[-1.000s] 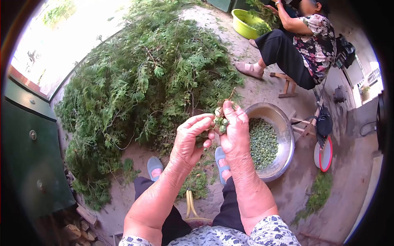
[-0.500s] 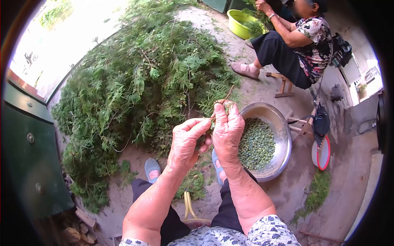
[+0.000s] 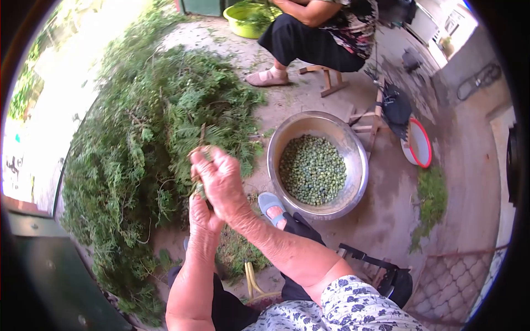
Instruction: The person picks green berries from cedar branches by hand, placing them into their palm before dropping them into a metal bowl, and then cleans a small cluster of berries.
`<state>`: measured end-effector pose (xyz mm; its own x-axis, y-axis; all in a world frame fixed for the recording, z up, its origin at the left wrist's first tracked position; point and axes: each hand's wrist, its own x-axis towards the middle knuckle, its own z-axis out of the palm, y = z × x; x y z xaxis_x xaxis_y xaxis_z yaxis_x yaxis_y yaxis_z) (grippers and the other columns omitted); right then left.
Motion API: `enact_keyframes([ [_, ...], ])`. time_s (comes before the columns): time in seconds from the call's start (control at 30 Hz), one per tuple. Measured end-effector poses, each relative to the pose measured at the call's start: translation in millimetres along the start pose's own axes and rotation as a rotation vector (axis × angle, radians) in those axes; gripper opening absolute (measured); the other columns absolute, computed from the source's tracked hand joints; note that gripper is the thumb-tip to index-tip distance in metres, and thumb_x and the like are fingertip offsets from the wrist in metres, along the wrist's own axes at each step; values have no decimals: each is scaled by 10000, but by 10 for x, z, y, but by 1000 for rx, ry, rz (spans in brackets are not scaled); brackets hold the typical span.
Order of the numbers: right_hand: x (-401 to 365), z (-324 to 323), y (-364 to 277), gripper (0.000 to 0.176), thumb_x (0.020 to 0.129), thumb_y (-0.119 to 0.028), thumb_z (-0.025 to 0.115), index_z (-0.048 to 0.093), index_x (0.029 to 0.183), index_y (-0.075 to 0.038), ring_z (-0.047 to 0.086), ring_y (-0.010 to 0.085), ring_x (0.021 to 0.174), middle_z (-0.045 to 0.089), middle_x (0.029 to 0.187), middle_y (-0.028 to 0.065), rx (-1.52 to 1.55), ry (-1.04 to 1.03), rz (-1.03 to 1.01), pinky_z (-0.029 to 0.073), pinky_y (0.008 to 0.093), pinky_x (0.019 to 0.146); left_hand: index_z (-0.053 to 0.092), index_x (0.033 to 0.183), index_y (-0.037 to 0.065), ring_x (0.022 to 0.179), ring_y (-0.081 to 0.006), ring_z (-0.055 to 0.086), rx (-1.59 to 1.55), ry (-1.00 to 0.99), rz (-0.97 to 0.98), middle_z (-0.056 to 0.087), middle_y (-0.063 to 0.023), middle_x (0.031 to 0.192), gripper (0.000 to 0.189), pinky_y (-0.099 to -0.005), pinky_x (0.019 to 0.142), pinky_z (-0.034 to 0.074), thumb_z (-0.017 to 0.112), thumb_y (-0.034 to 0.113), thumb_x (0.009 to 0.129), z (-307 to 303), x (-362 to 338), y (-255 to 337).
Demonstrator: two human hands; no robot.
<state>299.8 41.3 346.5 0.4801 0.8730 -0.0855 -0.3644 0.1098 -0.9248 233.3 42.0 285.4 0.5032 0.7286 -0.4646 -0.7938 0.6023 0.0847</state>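
A thin brown-green sprig [image 3: 202, 133] sticks up between my two hands, in front of a large heap of green branches [image 3: 138, 138]. Its stem is pinched in the fingers of my right hand [image 3: 220, 179]. Just below and to the left, my left hand [image 3: 203, 215] is closed on the lower part of the same sprig, partly covered by the right. To the right of both hands stands a wide metal basin [image 3: 353, 193] holding many small green cones [image 3: 313, 170].
Across from me a person in dark trousers [image 3: 309, 47] sits on a wooden stool [image 3: 331, 83] beside a yellow-green tub [image 3: 243, 27]. A red-rimmed basket [image 3: 422, 143] lies at right. Green clippings [image 3: 430, 204] are on the floor; a green metal panel [image 3: 49, 276] is at lower left.
The view has turned to the right, so the basin and the person appear further left. My hands have shifted left in the view, with the right now overlapping the left, still holding the sprig.
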Motion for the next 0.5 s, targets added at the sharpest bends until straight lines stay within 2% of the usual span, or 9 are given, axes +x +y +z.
enact_keyframes([
  [0.07, -6, -88, 36, 187, 929, -224, 570, 610, 935, -42, 494, 44, 555, 580, 639, -13, -165, -116, 4, 407, 211, 494, 558, 1081, 59, 816, -219, 622, 310, -193, -34, 629, -95, 917, 281, -316, 749, 542, 517, 291, 928, -478, 304, -60],
  [0.1, -2, -123, 66, 231, 940, -275, 541, 587, 872, -58, 502, 114, 494, 584, 606, 5, -184, -138, -120, 409, 283, 498, 554, 1025, 42, 696, -167, 616, 364, 17, -43, 618, -114, 910, 245, -267, 511, 553, 568, 261, 915, -345, 307, -230],
  [0.13, 9, -160, 67, 231, 935, -264, 556, 578, 880, -40, 497, 95, 496, 575, 600, 9, -142, -157, -141, 401, 272, 495, 557, 1034, 61, 701, -164, 618, 363, 28, -117, 622, -102, 857, 250, -264, 525, 558, 561, 284, 921, -403, 413, -366],
  [0.23, 51, -288, -14, 212, 929, -244, 571, 581, 897, -34, 491, 61, 501, 571, 601, -3, -11, -156, -102, 392, 240, 472, 525, 1173, 76, 844, -181, 609, 577, 84, -116, 601, -119, 1058, 361, -316, 699, 557, 565, 326, 916, -35, 497, -878],
  [0.3, 52, -377, -122, 191, 921, -246, 591, 608, 915, -56, 493, 21, 549, 579, 645, -31, 62, -97, 20, 394, 180, 502, 430, 1327, 97, 1113, -240, 520, 662, -31, -321, 458, -107, 1329, 521, -434, 948, 430, 571, 371, 907, 186, 499, -1056],
  [0.33, 85, -406, -170, 190, 913, -241, 599, 610, 918, -52, 520, 32, 544, 590, 657, -25, 94, -75, 19, 433, 183, 483, 430, 1327, 97, 1113, -240, 520, 666, -35, -320, 458, -107, 1329, 521, -434, 948, 430, 571, 371, 907, 165, 512, -1085],
  [0.43, 116, -548, -370, 189, 904, -223, 606, 603, 950, -40, 566, 72, 546, 608, 698, 10, 48, 21, 55, 494, 226, 428, 354, 1392, 115, 1330, -300, 313, 1069, -184, -70, 316, -80, 1458, 611, -533, 1051, 243, 570, 401, 897, -134, 630, -1066],
  [0.47, 121, -572, -407, 188, 903, -223, 609, 599, 954, -42, 565, 71, 552, 610, 700, 19, -47, 120, 18, 480, 217, 452, 373, 1377, 120, 1278, -280, 391, 771, -117, -75, 424, -85, 1382, 597, -476, 1029, 303, 597, 372, 885, -258, 651, -981],
  [0.5, 167, -635, -387, 181, 903, -218, 610, 602, 939, -40, 558, 67, 549, 609, 692, 14, -65, 148, -36, 473, 212, 465, 421, 1325, 114, 1177, -251, 465, 1161, -221, 165, 488, -81, 1288, 518, -414, 958, 369, 604, 323, 887, -407, 752, -843],
])
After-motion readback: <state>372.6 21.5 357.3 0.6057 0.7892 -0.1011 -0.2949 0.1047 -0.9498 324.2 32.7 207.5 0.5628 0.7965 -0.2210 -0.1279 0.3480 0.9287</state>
